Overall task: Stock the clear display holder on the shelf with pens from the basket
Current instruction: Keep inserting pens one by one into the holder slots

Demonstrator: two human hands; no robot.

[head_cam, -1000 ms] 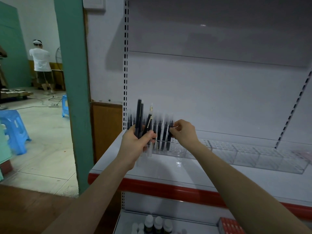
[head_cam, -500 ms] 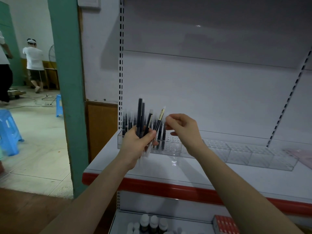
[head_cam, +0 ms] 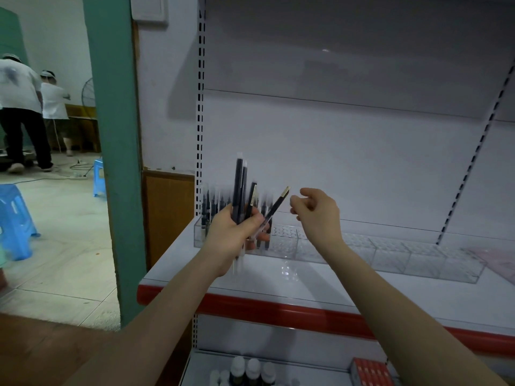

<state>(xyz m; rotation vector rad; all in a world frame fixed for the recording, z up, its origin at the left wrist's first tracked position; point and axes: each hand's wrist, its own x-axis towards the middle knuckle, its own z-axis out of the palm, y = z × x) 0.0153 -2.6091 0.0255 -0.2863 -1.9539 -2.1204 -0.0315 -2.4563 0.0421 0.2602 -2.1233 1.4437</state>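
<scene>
Spanning the width of the view, the white shelf (head_cam: 306,280) with its red front edge carries the clear display holder (head_cam: 390,259), a long, low tray of transparent plastic divided into compartments. Only the compartments at its left end are filled: the stocked pens (head_cam: 207,207) stand there upright, caps up. The compartments to the right hold nothing. The basket is not in view.

The left hand (head_cam: 232,236) is raised in front of the filled end of the holder, fingers and thumb wrapped round a bundle of pens (head_cam: 239,188) at about mid-barrel. Most of the bundle stands near vertical. One tilted pen (head_cam: 274,208) fans out to the right, its pale cap end pointing at the right hand (head_cam: 319,215). The right hand is just beside that cap end and apart from it, holding nothing, thumb and forefinger parted and the other fingers loosely curled.

Handling notes, as judgement:
- Each pen is light, rigid and slender, with a smooth barrel likely to slip between fingers.
- Take one pen at a time. Pinch the upper barrel just below the cap, between thumb and forefinger.
- Draw it out along its own axis, so the neighbouring pens are not dragged from the bundle.
- The holder looks thin-walled and light. A sideways knock could shift it or topple the pens already standing in it.
</scene>
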